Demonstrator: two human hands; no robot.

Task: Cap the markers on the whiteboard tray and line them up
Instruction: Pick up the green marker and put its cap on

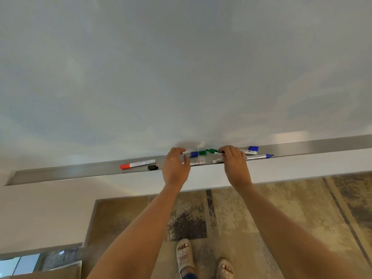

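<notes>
My right hand (234,162) pinches the uncapped green marker (216,151) over the tray (60,174), my left hand (175,165) hovers empty with a wide grip near the loose green cap (202,153) — I'd lift that cap, align it squarely, then press firmly.
</notes>
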